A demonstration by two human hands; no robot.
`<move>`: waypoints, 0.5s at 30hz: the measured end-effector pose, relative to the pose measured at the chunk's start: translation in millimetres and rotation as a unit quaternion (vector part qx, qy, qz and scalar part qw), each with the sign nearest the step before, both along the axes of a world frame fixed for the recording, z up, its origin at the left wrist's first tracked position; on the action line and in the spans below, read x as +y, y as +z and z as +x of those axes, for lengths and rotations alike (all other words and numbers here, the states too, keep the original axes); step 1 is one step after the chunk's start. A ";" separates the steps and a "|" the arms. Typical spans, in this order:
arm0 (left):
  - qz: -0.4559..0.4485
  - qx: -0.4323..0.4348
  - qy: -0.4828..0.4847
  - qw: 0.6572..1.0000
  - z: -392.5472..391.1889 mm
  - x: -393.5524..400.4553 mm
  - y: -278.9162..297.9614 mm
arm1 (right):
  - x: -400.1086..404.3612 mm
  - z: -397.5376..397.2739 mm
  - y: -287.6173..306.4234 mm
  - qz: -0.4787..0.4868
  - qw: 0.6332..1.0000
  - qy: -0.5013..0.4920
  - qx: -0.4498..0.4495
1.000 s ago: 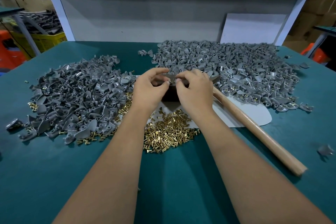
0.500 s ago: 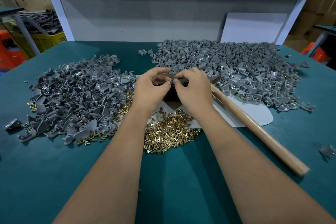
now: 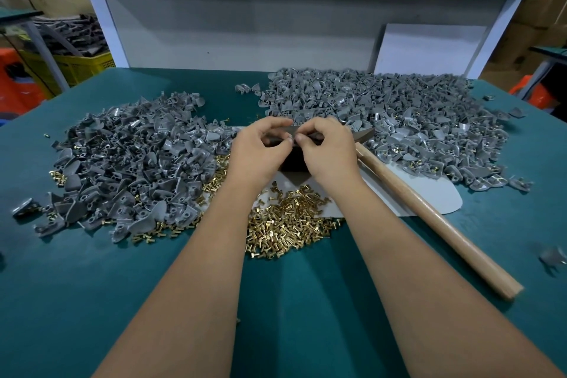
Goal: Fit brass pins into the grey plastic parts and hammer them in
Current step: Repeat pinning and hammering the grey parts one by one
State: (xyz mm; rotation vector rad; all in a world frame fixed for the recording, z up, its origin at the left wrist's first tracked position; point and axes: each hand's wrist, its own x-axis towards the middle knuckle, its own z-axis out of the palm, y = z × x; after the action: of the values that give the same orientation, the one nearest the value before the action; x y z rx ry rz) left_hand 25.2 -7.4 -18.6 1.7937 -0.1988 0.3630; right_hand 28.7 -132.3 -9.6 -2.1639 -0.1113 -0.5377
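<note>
My left hand (image 3: 257, 150) and my right hand (image 3: 326, 150) meet over a dark block (image 3: 293, 159) at the table's middle. Both pinch one grey plastic part (image 3: 293, 131) between curled fingers and thumbs; most of it is hidden, and I cannot tell whether a pin is in it. A heap of brass pins (image 3: 288, 224) lies just below my wrists. Large piles of grey parts spread at the left (image 3: 129, 163) and at the back right (image 3: 399, 120). A hammer with a wooden handle (image 3: 429, 218) lies to the right of my right hand, its head (image 3: 363, 133) near my fingers.
A pale grey mat (image 3: 429, 193) lies under the hammer on the green table (image 3: 92, 285). A stray grey part (image 3: 552, 256) sits at the right edge. A white board (image 3: 426, 49) leans on the back panel. A yellow crate (image 3: 70, 67) stands beyond the table, left.
Both hands stay over the block with only slight finger shifts on the grey part. The piles and the hammer have not moved.
</note>
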 end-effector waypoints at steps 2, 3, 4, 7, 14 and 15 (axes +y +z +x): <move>0.003 0.000 -0.001 1.000 -0.2 0.2 0.3 | 0.4 -0.5 -0.6 -0.002 1.000 -0.001 -0.010; 0.004 -0.001 -0.001 1.000 -0.5 0.3 0.6 | 0.7 -0.8 -1.2 -0.004 1.000 -0.004 -0.015; 0.005 -0.001 -0.001 1.000 -0.7 0.4 1.1 | 0.9 -1.2 -1.6 -0.005 1.000 -0.007 -0.019; 0.007 0.005 -0.001 1.000 -1.3 0.0 2.1 | 1.3 -1.4 -2.8 0.006 1.000 -0.014 -0.020; 0.005 0.015 -0.001 1.000 -3.7 -0.5 2.5 | 1.5 -1.7 -5.2 0.023 0.999 -0.022 -0.010; 0.005 0.014 0.000 1.000 -3.6 -0.2 2.0 | 1.2 -1.5 -5.6 0.025 0.999 -0.020 -0.010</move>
State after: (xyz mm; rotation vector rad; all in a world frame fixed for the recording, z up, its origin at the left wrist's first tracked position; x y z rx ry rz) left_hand 21.7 -7.7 -16.6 1.8072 -0.1820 0.3370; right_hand 27.1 -131.1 -15.2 -2.1163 -0.0659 -0.5797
